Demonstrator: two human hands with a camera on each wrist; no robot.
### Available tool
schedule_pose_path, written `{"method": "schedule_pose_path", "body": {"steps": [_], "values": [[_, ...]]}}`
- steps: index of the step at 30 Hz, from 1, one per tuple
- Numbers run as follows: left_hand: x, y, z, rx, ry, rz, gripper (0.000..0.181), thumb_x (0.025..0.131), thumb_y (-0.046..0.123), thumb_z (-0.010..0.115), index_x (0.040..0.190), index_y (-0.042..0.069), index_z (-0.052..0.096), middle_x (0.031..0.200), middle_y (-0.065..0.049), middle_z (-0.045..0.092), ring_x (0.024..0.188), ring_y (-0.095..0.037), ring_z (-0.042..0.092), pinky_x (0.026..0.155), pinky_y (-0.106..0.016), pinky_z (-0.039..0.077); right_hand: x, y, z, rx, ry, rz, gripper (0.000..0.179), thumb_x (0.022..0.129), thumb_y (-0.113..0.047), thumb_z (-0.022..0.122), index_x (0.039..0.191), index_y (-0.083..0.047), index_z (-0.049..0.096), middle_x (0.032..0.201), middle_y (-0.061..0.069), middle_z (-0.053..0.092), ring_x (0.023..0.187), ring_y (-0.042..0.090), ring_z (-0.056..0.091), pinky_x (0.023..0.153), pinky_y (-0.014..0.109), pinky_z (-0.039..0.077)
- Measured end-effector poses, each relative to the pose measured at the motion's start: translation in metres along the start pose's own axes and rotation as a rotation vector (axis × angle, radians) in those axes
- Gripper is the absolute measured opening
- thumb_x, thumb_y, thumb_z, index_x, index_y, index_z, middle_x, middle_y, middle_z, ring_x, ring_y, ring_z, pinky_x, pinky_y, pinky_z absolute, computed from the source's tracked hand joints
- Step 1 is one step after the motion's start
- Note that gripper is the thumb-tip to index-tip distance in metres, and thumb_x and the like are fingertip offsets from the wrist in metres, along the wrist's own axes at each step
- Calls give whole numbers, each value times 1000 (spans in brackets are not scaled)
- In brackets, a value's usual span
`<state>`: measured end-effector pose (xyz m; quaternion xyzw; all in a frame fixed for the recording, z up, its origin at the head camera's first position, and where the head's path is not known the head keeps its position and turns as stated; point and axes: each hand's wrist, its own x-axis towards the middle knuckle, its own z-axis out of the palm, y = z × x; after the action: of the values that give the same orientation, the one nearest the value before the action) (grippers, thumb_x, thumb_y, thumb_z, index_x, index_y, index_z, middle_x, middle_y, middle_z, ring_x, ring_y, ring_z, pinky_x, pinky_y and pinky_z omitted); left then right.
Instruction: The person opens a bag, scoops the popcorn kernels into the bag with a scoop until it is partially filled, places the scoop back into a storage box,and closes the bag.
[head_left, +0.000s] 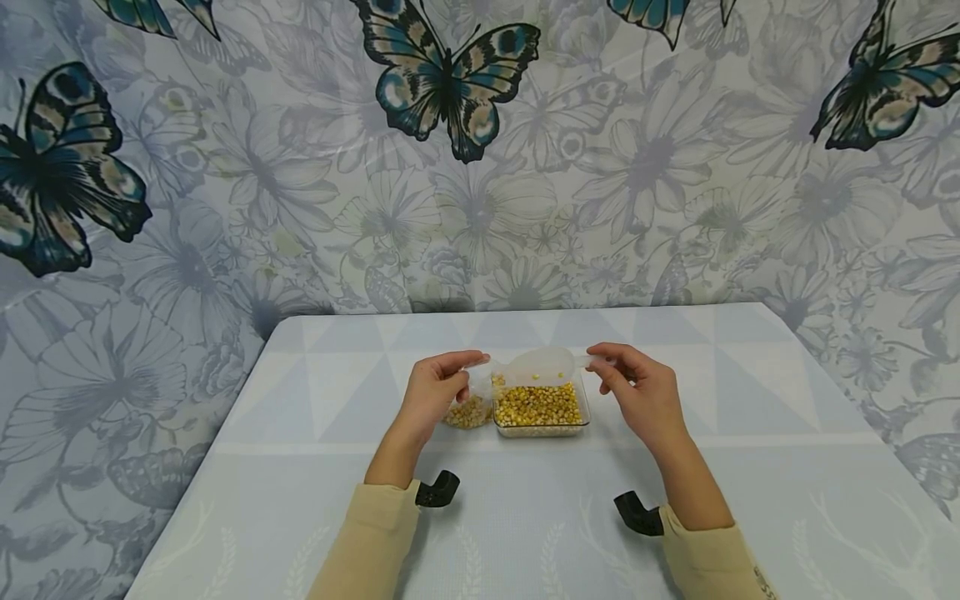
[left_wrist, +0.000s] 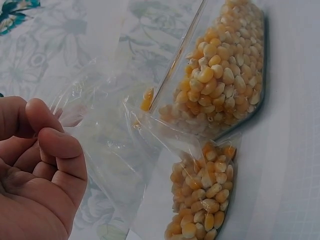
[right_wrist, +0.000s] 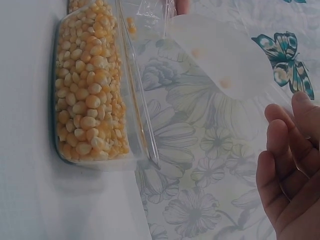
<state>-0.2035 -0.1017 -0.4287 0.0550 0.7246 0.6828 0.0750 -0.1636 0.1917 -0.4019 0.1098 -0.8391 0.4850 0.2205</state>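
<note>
My left hand (head_left: 435, 390) pinches the upper edge of a clear plastic bag (left_wrist: 115, 150) between thumb and fingers. Corn kernels (left_wrist: 200, 200) fill the bag's bottom, which rests on the table just left of a clear rectangular container (head_left: 543, 432). More corn kernels (right_wrist: 90, 90) lie deep inside that container. With thumb and fingertips, my right hand (head_left: 645, 396) grips the handle of a frosted, translucent scoop (right_wrist: 225, 60). The scoop hangs above the container's far side, its front end close to the bag's mouth. A couple of kernels show through it.
The pale patterned table (head_left: 712, 400) extends around the container, its far edge against a wall (head_left: 600, 208) printed with flowers and butterflies. Black curved pieces (head_left: 438, 489) stick out at both sleeve cuffs.
</note>
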Motion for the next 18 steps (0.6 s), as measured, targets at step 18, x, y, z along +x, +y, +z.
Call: {"method": "schedule_pose_path", "body": {"steps": [18], "values": [[0,1,0,11,-14,-1,40,94,0,52,123,18,73,128,-2,70,62,-17,49,58,-31,38,0,-6,2,-95,55,-167,22,89,-3,72,109,-12,74,80,-1,69,61,6,57,45,18,35]]}}
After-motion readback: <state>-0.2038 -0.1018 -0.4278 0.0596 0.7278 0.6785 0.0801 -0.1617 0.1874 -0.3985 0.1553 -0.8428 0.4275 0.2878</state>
